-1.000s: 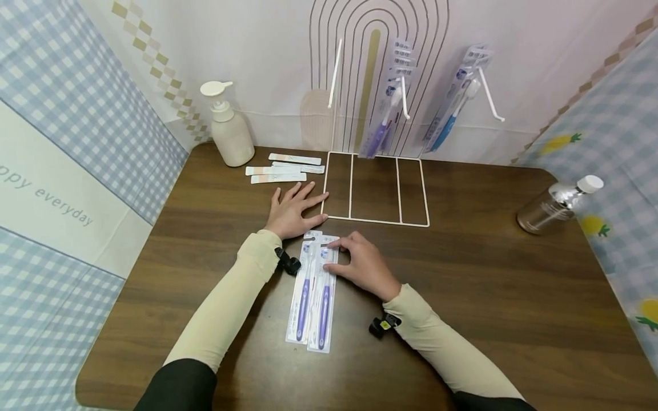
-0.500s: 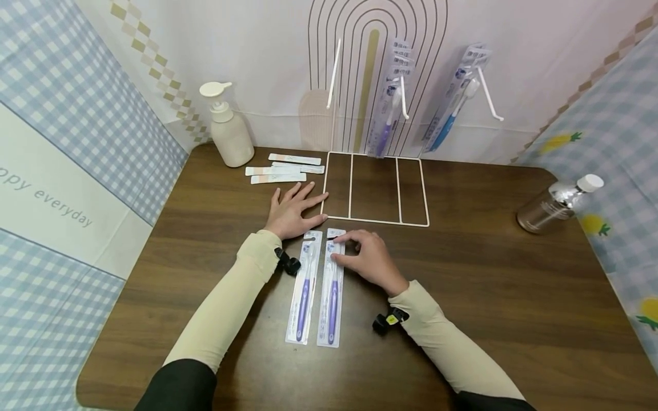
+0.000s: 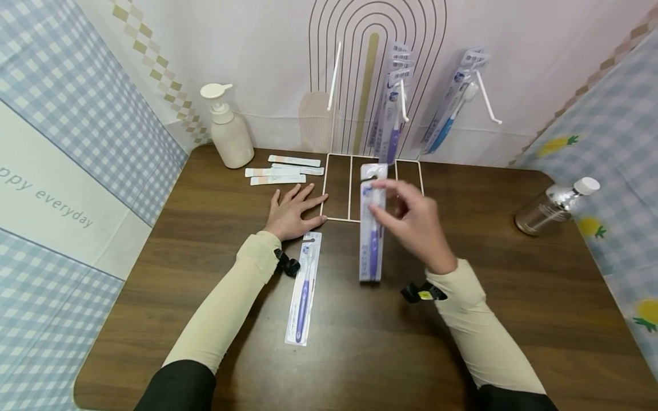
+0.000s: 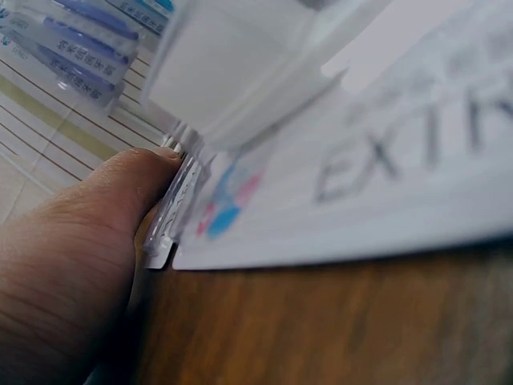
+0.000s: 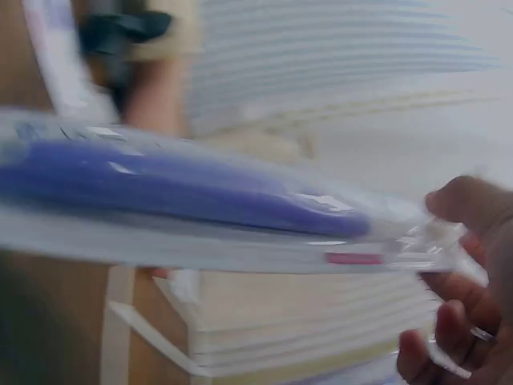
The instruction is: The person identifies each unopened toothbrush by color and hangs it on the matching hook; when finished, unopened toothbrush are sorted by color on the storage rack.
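Note:
A packaged purple toothbrush (image 3: 373,245) hangs in the air over the table, pinched near its top end between the thumb and index finger of my right hand (image 3: 418,225). In the right wrist view its purple handle (image 5: 184,188) runs across the picture, slightly blurred. A second packaged purple toothbrush (image 3: 303,291) lies on the table below my left hand (image 3: 292,214). That hand rests flat with spread fingers, its fingertips at the left side of the white wire rack (image 3: 339,219). Other packaged toothbrushes hang from the rack's hooks, purple ones (image 3: 393,123) in the middle and blue ones (image 3: 452,114) at right.
A left hook (image 3: 335,77) holds nothing. Several thin paper sachets (image 3: 277,171) lie behind the left hand, near a cream pump bottle (image 3: 231,134). At the right stands a clear bottle with a white cap (image 3: 550,208). A patterned cloth (image 3: 267,57) backs the table.
My right hand has lifted one packaged toothbrush off the table and moved it forward and right, toward the rack. The left hand and the other toothbrush on the table have stayed put.

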### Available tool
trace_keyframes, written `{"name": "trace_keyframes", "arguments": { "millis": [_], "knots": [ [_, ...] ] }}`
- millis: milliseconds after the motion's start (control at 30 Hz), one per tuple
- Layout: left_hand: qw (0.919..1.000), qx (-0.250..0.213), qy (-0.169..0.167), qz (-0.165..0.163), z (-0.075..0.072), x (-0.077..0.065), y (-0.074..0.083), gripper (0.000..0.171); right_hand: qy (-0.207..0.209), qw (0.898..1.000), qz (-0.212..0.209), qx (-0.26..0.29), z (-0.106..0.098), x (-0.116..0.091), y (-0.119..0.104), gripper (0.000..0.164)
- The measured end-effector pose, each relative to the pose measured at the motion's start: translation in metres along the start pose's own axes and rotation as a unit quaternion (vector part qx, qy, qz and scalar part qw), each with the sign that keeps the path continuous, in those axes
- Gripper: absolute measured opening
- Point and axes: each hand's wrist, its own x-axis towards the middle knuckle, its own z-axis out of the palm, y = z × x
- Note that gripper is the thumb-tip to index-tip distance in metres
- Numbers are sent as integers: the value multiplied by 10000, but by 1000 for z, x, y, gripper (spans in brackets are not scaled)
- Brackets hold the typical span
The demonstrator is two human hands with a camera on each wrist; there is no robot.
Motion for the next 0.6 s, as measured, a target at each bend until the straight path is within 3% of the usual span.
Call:
{"name": "trace_keyframes", "arguments": {
  "millis": [100, 233, 600],
  "knots": [
    [10000, -4, 7, -3, 1, 0, -1, 65, 612, 9975, -349, 85, -20, 16, -15, 41],
    [10000, 7, 9, -11, 0, 0, -2, 65, 1102, 9933, -333, 123, -35, 35, -27, 37],
    [10000, -47, 50, 39, 3, 0, -4, 65, 1122, 9933, -176, 197, -32, 65, -8, 34]
  ]
}}
